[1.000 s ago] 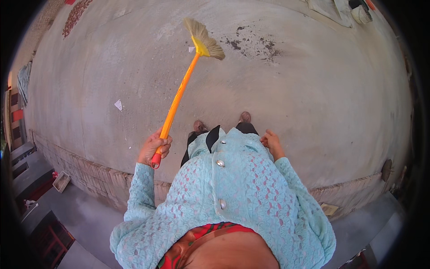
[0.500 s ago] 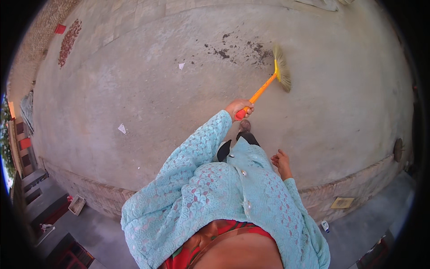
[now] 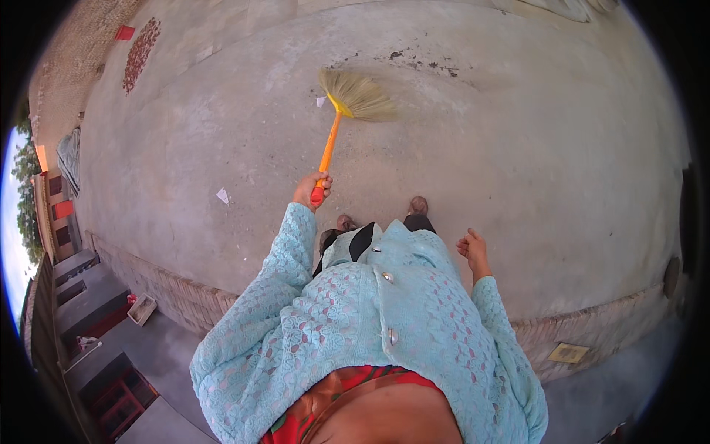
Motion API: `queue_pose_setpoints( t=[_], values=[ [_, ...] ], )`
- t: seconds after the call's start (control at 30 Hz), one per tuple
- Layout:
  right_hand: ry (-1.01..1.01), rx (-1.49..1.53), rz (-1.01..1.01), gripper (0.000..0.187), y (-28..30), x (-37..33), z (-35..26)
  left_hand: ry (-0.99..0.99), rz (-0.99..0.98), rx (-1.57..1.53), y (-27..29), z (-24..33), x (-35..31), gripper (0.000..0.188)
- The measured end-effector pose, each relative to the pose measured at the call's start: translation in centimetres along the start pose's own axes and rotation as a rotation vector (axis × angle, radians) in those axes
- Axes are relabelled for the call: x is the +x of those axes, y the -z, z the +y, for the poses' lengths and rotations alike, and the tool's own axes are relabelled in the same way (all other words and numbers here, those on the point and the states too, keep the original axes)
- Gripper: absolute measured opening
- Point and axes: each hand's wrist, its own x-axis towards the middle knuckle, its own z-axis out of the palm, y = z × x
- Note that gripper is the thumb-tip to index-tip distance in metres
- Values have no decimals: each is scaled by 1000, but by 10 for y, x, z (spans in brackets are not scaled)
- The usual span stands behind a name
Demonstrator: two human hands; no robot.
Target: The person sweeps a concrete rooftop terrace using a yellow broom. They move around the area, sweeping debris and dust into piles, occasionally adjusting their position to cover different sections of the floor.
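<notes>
In my left hand is a broom, gripped near the red end of its orange handle. Its fan of pale bristles spreads to the right on the concrete, touching or close to a white paper scrap. Dark crumbly debris lies scattered beyond the bristles. My right hand hangs by my right side, holding nothing, its fingers loosely bent and partly apart. A second paper scrap rests on the ground left of my left hand.
A low brick ledge runs behind me on both sides. Reddish pieces lie in a strip at the far left, near a red object. A grey cloth bundle sits by the left wall. My shoes stand just ahead of my body.
My left hand has swung the broom from right to left, and the bristles now fan right. Less debris shows where the dark patch was. My second shoe has come into view.
</notes>
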Motion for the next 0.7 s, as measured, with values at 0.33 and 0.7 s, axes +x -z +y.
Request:
queue_pose_setpoints(
  t=[0.33,0.7],
  values=[
    [265,-240,-235,42,-100,26,-167,-290,181,-272,94,27,-52,9],
    [130,-557,-758,45,-329,-39,-237,-320,-72,-232,50,102,-93,45]
  ],
)
